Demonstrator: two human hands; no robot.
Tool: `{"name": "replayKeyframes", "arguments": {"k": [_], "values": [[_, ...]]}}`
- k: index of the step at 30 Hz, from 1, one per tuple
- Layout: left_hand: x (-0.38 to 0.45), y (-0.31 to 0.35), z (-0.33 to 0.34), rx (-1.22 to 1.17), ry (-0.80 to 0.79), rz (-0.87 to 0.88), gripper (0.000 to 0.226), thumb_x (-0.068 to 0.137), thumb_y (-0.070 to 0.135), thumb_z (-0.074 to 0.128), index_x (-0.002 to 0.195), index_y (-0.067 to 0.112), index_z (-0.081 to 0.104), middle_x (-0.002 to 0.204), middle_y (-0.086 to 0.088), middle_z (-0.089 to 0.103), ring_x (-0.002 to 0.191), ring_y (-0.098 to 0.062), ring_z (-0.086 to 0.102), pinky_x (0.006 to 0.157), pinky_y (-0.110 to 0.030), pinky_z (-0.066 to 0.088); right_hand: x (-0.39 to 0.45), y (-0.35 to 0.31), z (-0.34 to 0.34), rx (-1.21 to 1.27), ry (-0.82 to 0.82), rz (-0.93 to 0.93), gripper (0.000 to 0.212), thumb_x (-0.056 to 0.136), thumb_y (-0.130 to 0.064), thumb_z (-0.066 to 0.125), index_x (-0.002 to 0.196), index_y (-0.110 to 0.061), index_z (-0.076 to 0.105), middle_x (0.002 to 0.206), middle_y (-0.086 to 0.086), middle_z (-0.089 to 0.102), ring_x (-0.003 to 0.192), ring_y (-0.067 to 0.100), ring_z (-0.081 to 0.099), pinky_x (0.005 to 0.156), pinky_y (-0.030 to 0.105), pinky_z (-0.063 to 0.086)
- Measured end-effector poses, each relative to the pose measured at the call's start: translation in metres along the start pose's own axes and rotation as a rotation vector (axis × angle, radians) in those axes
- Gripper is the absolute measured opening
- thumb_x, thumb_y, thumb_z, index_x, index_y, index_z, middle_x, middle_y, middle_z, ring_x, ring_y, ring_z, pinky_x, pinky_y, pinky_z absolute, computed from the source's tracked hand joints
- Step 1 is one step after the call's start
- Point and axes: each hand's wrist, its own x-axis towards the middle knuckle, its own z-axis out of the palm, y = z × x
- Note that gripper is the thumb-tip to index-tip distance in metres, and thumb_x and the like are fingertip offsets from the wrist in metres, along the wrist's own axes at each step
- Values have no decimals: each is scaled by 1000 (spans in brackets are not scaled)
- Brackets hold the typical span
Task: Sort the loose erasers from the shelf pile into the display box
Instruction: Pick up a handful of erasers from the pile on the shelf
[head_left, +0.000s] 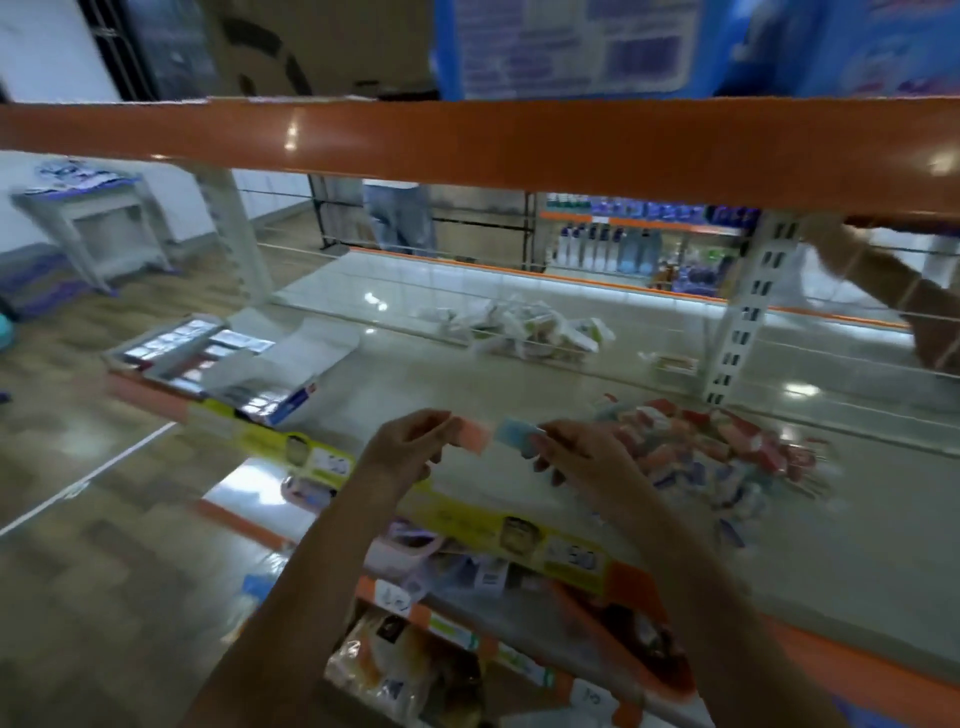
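Observation:
A heap of loose wrapped erasers (711, 452) in red, pink and blue lies on the pale shelf (467, 384) at the right. The display box (208, 364), white and blue with rows of erasers inside, sits at the shelf's left front corner. My left hand (410, 447) pinches a pink eraser (470, 435) over the shelf's front edge. Right beside it, my right hand (576, 452) holds a blue eraser (517, 435). The two erasers almost touch end to end. The picture is blurred.
An orange shelf beam (467, 145) crosses overhead. A pile of white packets (519, 327) lies at the shelf's back. A slotted white upright (748, 312) stands at the right. Yellow price strips (519, 530) line the front edge; goods fill the shelf below. Another person's arm (883, 280) reaches in far right.

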Motion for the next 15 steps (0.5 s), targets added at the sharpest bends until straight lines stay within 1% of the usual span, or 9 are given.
{"name": "replayKeyframes", "arguments": {"k": [3, 5, 7, 9, 11, 12, 15], "values": [[-9, -1, -50, 28, 8, 37, 16, 92, 17, 58, 96, 28, 68, 54, 14, 56, 50, 0, 43, 43, -15, 31, 15, -22, 44, 155, -78, 11, 11, 94, -6, 51, 91, -10, 61, 71, 0, 62, 51, -3, 55, 48, 12, 43], [-13, -2, -86, 39, 24, 39, 20, 91, 16, 58, 96, 33, 68, 57, 13, 57, 51, -1, 44, 44, -15, 32, 24, -34, 76, 169, -117, -9, 15, 94, -2, 50, 93, -12, 61, 68, 1, 61, 49, -2, 54, 47, 13, 42], [-15, -3, -121, 72, 47, 39, 21, 90, 18, 59, 93, 36, 69, 56, 14, 58, 51, 0, 47, 44, -15, 36, 35, -44, 106, 160, -136, -29, 15, 93, -2, 51, 96, -11, 62, 67, 0, 63, 51, 0, 55, 48, 14, 43], [-16, -6, -152, 69, 46, 41, 19, 90, 18, 59, 93, 33, 70, 57, 14, 60, 50, 0, 50, 44, -14, 38, 45, -53, 132, 162, -142, -27, 18, 93, -4, 53, 100, -17, 65, 67, -1, 67, 55, 6, 58, 52, 17, 46], [-17, -11, -182, 59, 32, 38, 17, 91, 16, 59, 95, 27, 70, 60, 13, 63, 50, 1, 53, 44, -12, 39, 54, -60, 157, 180, -152, -24, 27, 94, -6, 52, 95, -29, 66, 70, 0, 69, 60, 8, 61, 55, 18, 48], [-15, -14, -196, 60, 24, 35, 14, 90, 16, 60, 94, 26, 70, 62, 13, 64, 51, 1, 55, 44, -12, 40, 58, -63, 168, 204, -157, -19, 29, 94, -6, 52, 93, -31, 66, 71, -1, 69, 62, 8, 62, 56, 18, 49], [-8, -20, -231, 106, 4, 17, 10, 88, 21, 63, 97, 24, 68, 68, 11, 65, 56, -3, 52, 49, -16, 39, 70, -69, 196, 295, -186, 16, 28, 93, -6, 53, 95, -29, 68, 74, -2, 70, 65, 9, 64, 58, 18, 51]]}}
